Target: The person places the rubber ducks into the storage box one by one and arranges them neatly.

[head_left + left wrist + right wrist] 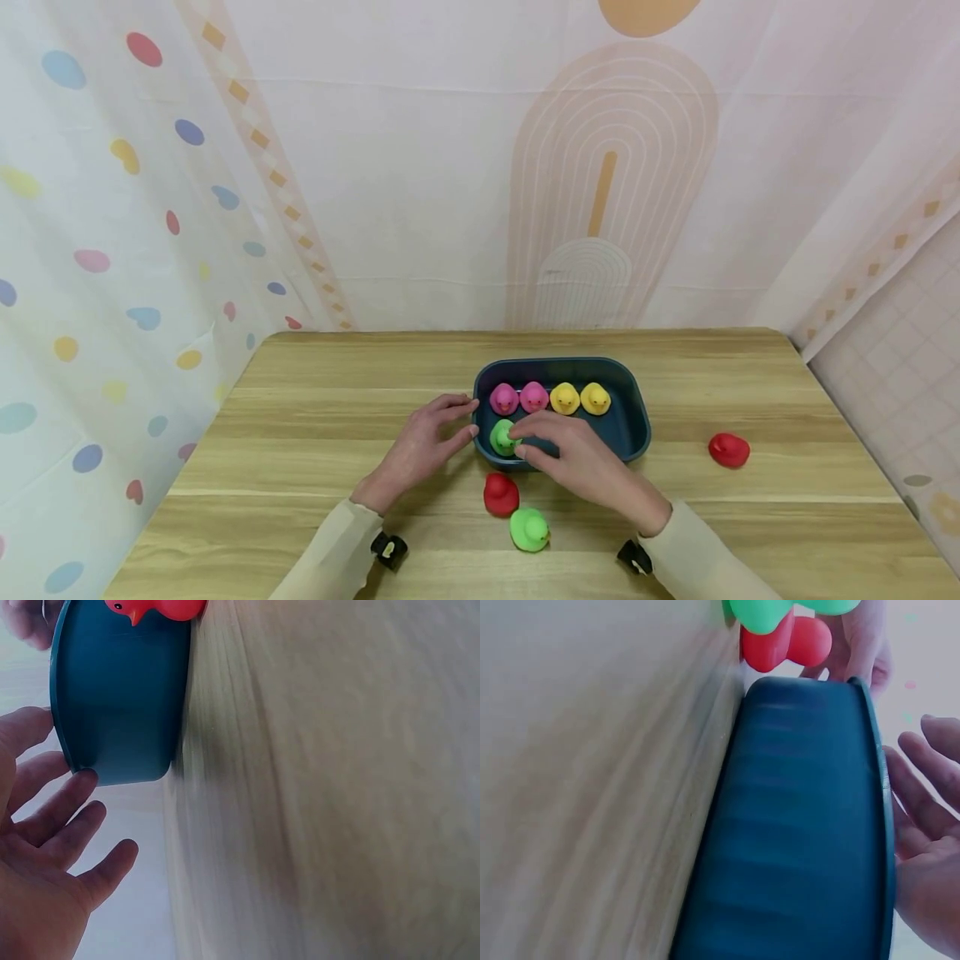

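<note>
A dark teal bin [633,417] stands on the table. In it, two pink rubber ducks [504,399] and two yellow rubber ducks [566,398] form a row. In front of the pink ones, at the left end, sits a green rubber duck [502,437]. My right hand [581,458] reaches over the near rim and pinches this green duck between thumb and fingertips. At the bin's left end, my left hand [420,446] touches the rim, its fingers spread and loosely bent, as the left wrist view also shows. The right wrist view hides the green duck behind the bin wall.
Between the forearms, just before the bin, lie a red duck [500,495] and a second green duck [530,530]. Another red duck [729,450] is off to the right on the wooden table [300,433]. A patterned curtain [420,167] hangs behind the table.
</note>
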The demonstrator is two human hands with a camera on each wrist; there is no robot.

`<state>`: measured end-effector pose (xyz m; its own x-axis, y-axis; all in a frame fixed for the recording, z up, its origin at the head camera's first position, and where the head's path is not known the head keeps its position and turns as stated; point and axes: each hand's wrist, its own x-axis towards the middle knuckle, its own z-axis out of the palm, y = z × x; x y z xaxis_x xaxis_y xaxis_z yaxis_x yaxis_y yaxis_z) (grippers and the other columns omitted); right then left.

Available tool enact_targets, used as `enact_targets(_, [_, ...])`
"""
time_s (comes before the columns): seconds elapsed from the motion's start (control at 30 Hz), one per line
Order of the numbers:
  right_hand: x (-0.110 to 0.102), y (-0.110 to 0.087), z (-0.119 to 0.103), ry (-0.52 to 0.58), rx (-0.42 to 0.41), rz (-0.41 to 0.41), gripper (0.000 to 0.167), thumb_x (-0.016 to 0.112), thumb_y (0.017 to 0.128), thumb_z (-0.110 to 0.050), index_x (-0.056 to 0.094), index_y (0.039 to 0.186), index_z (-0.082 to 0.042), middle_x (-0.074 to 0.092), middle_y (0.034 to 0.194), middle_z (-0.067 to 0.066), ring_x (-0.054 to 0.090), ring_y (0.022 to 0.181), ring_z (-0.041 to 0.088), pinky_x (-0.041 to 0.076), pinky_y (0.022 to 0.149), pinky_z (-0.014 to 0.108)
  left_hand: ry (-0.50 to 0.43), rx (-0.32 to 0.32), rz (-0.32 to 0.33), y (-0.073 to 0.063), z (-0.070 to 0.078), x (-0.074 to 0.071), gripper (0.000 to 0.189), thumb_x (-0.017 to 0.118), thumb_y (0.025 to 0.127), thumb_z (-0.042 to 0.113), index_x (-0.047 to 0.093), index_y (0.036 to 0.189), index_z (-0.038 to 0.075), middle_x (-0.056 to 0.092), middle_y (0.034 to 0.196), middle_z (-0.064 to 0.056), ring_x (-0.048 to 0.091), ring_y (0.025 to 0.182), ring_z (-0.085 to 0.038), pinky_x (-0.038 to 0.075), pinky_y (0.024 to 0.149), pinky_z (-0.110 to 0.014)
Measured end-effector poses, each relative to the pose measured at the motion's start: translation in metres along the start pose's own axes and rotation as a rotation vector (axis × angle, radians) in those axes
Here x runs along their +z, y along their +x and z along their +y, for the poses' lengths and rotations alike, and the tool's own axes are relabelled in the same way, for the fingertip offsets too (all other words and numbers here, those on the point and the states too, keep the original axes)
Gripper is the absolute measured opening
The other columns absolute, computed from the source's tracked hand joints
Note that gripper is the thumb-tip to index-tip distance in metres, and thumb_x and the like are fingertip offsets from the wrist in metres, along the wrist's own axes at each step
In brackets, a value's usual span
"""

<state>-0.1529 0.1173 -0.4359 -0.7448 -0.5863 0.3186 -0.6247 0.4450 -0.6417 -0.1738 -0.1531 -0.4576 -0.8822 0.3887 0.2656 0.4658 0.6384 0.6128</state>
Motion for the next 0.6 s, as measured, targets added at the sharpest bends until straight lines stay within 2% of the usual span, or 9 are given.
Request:
enact_targets(0.27, [-0.004,-0.018,-0.007,0.014,-0.097,0.02,0.02,0.07,0.101,-0.016,0.076,0.118,-0.009,0.071,0.123,0.0,0.067,0.114,0.016,0.058,0.094,0.035,-0.006,-0.003,0.005,-0.001,-0.001,-0.001,0.041,0.073,0.099,0.021,0.069,0.134,0.002,0.063,0.138,-0.012,0.058,0.131,-0.034,0.046,0.11,-0.053])
enact_targets(0.6, [-0.004,-0.032,-0.012,0.079,-0.181,-0.072,0.02,0.067,0.103,-0.021,0.076,0.12,-0.016,0.07,0.123,-0.007,0.066,0.113,0.01,0.057,0.096,0.032,-0.011,-0.034,-0.002,-0.003,-0.001,-0.003,0.041,0.073,0.099,0.021,0.068,0.135,0.003,0.063,0.14,-0.012,0.057,0.132,-0.035,0.046,0.111,-0.053])
